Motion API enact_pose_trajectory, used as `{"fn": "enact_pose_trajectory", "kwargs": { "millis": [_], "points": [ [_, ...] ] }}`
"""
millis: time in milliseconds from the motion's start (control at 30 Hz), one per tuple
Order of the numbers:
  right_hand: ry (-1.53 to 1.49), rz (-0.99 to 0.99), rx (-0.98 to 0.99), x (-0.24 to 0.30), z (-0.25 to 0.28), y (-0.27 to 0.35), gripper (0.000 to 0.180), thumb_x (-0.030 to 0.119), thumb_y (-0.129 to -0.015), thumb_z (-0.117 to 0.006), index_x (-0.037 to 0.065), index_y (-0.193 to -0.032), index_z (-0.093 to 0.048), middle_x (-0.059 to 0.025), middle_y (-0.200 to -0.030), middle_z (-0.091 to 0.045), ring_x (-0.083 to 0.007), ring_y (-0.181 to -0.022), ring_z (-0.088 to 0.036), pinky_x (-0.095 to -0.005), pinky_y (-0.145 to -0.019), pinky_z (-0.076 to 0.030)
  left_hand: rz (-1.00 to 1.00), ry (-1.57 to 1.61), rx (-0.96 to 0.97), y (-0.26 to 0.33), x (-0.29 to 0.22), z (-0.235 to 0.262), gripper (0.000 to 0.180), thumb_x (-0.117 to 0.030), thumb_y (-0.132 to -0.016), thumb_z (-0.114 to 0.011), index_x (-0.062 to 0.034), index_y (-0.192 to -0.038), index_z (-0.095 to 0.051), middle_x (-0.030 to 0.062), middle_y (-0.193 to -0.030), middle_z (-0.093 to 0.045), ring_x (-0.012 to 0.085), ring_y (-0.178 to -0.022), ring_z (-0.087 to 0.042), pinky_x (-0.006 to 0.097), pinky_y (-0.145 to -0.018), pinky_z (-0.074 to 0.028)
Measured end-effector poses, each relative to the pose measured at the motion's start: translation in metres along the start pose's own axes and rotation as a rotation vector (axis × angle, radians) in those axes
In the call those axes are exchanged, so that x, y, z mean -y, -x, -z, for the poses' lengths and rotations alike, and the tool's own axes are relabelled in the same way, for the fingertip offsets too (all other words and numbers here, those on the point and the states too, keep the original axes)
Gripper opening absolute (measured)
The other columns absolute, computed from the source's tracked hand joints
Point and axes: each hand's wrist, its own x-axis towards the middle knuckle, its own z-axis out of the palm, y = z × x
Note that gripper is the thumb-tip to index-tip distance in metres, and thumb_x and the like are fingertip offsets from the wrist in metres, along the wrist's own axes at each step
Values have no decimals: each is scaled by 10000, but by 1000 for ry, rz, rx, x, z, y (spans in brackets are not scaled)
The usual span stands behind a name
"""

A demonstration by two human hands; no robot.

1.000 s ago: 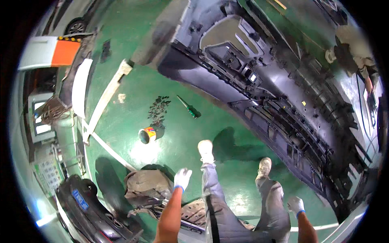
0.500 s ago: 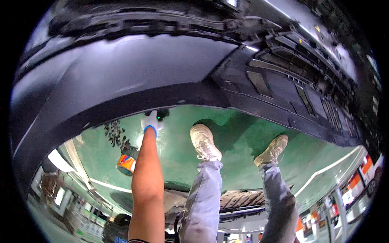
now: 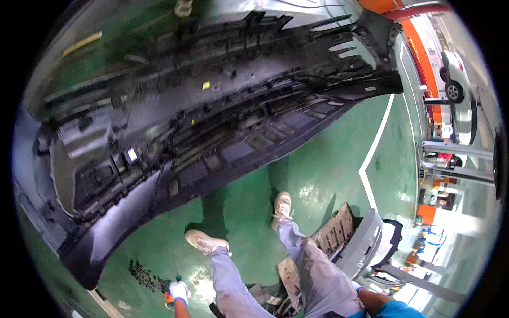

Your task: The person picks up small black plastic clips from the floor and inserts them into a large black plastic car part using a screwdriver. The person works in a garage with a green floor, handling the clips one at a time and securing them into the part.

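Bumper cover (image 3: 201, 122), dark grey and very large, fills the upper and left part of my view, lying inner side up on the green floor (image 3: 328, 169) with its ribs, slots and clips showing. It runs from the lower left edge up to the top right, and its near edge curves just beyond my feet. A white painted line (image 3: 377, 143) crosses the floor to its right. Further right, near the rim, I see a white car (image 3: 460, 79) and grey lift posts (image 3: 461, 161). Behind my right leg lies a smaller grey bumper part (image 3: 360, 244), partly hidden by my trousers. My two legs in grey trousers come up from the bottom edge, each ending in a light-coloured shoe; the left shoe (image 3: 205, 243) and right shoe (image 3: 282, 204) stand flat on the floor, apart from each other. A patch of small dark fasteners (image 3: 144, 269) is scattered on the floor below the bumper cover's near edge. My left hand (image 3: 179, 291), in a white glove, reaches low beside that patch, closed around a small orange and green object (image 3: 170, 298) I cannot identify; its fingers are curled together. My right hand is hidden behind my leg, so I cannot tell its fingers.
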Motion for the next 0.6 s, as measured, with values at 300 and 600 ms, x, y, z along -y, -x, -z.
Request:
{"fn": "enact_pose_trajectory", "kwargs": {
  "millis": [300, 600],
  "points": [
    [-317, 82, 40, -122, 6, -175, 297, 288, -928, -655, 40, -1043, -772, -80, -994, -783, -218, -928, -728, -405, -856, -567, -329, -356, 97, 291, -150, -172, 207, -148, -893, -766, -90, -936, -572, -4, -728, -545, 117, -495, -483, 294, -420, -405],
    [-186, 357, 29, 36, 232, -176, 519, 429, -920, -729, 17, -1234, -729, -138, -1103, -766, -242, -911, -726, -369, -851, -581, -932, -761, 102, 497, -251, -483, 374, -242, -875, -791, -39, -1166, -674, 51, -966, -696, 191, -900, -645, 324, -814, -545]
  ]
}}
